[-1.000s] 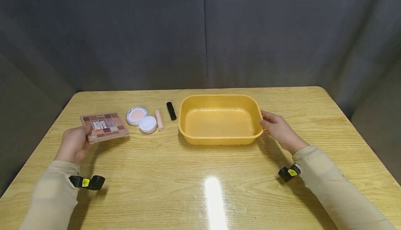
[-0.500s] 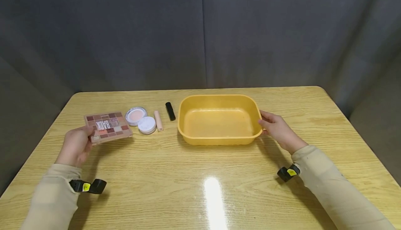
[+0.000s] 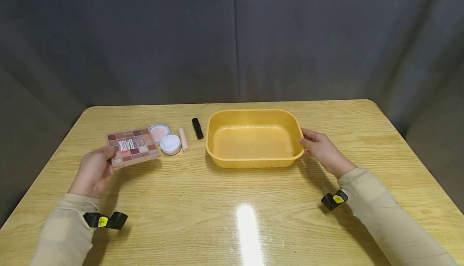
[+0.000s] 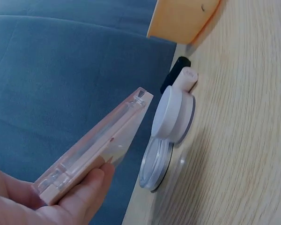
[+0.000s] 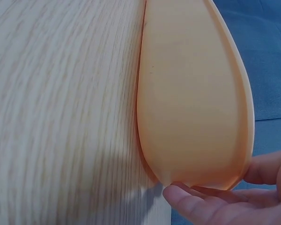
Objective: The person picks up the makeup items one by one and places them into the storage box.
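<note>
On the left, my left hand grips an eyeshadow palette by its near-left edge, thumb on top. The left wrist view has the palette edge-on, raised off the table, with fingers underneath. Just beyond its right edge lie a round clear-rimmed compact, partly covered by the palette in the head view, and a white-lidded round jar. My right hand holds the right end of a yellow plastic basin. In the right wrist view its thumb is at the rim and its fingers touch the outer wall.
A pale pink tube lies right of the jar, and a black tube lies between it and the basin. All stand on a wooden table. A dark curtain hangs behind the table's far edge.
My left hand has carried the palette a little to the right, so it now overlaps the compact in the head view. The right hand and the basin have stayed put.
</note>
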A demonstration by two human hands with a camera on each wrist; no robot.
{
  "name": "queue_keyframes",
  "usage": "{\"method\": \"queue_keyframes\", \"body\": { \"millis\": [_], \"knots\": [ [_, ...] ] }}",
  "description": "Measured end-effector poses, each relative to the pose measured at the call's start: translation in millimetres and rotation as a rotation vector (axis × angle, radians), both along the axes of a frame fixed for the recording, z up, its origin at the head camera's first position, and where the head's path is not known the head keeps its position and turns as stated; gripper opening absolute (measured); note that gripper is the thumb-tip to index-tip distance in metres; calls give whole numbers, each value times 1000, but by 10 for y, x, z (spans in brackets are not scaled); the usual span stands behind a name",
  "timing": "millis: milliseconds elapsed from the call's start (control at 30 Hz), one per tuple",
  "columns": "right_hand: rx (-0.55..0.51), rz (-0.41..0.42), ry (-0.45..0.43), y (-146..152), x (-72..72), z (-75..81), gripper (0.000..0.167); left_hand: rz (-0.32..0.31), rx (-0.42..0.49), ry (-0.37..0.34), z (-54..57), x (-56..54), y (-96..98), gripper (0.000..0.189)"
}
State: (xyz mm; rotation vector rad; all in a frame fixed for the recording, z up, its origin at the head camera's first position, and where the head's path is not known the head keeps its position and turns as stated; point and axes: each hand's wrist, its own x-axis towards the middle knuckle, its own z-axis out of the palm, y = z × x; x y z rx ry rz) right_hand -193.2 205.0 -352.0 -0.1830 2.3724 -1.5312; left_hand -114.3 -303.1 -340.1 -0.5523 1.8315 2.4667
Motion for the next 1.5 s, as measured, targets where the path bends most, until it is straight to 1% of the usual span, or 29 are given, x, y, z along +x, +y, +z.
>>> {"method": "queue_keyframes", "body": {
  "millis": [133, 267, 367, 433, 533, 567, 633, 667, 867, 1033, 1200, 1333, 1500],
  "knots": [
    [-6, 0, -1, 9, -2, -14, 52, -12, 34, 19, 12, -7, 20, 55],
    [-3, -4, -4, 19, -3, -18, 53, -23, 42, 20, 30, -5, 41, 55],
    [-8, -5, -2, 16, -4, -16, 52, -24, 67, 25, 42, 9, 55, 54],
    [-8, -3, -3, 15, -5, -13, 53, -22, 97, 35, 47, 28, 61, 49],
    [-11, -1, -6, 12, -2, -13, 53, -28, 116, 49, 54, 58, 71, 39],
    [-11, 2, -5, 14, -1, -13, 53, -34, 115, 53, 56, 60, 79, 39],
    [-15, 4, -4, 17, -1, -13, 52, -46, 108, 58, 63, 70, 97, 39],
    [-19, 4, -4, 16, 0, -14, 52, -52, 99, 60, 65, 72, 108, 43],
    [-28, 5, 2, 19, 6, -14, 51, -50, 111, 82, 84, 63, 168, 41],
    [-42, 8, 2, 10, 13, -17, 51, -79, 116, 80, 101, 53, 217, 52],
    [-47, 11, -2, 2, 12, -28, 52, -91, 130, 81, 106, 72, 246, 50],
    [-43, 15, 9, 9, 13, -30, 52, -104, 110, 92, 118, 73, 281, 56],
    [-36, 14, 6, 26, 14, -20, 51, -111, 89, 89, 141, 69, 339, 56]
  ]
}}
